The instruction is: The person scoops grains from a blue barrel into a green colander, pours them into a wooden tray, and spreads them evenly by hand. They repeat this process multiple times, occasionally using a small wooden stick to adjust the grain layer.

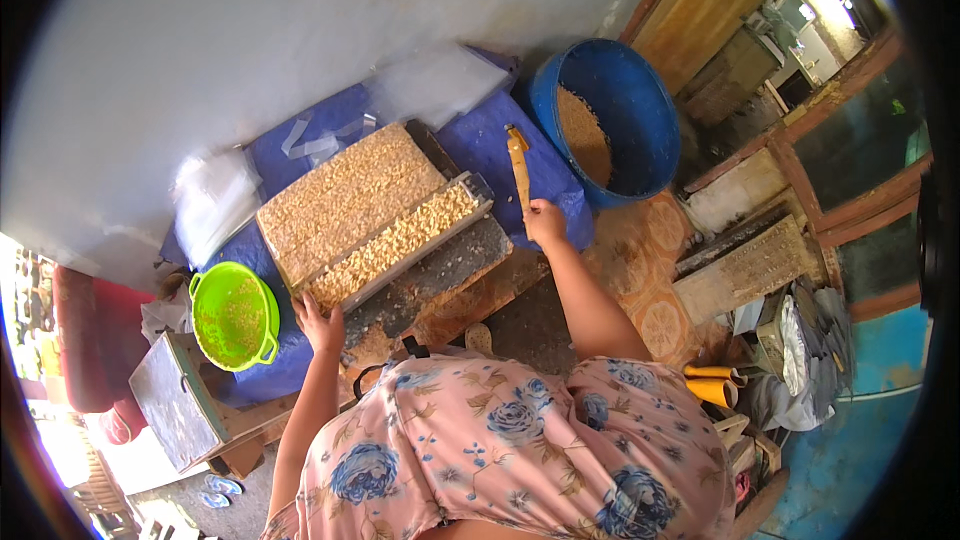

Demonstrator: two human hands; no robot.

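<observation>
A long, narrow trough-like mould filled with pale beans lies at a slant on the work surface. My left hand rests against its lower-left end, fingers spread. Directly behind the mould is a wide, flat block of packed beans, apparently wrapped in clear plastic. My right hand grips the lower end of a wooden-handled tool, which points away from me over the blue sheet. What the tool's far end is made of is hard to tell.
A green plastic colander with some beans stands at left. Clear plastic bags and a plastic sheet lie near the wall. A blue barrel holding brown grainy material stands at right. In front is a dark, worn board edge.
</observation>
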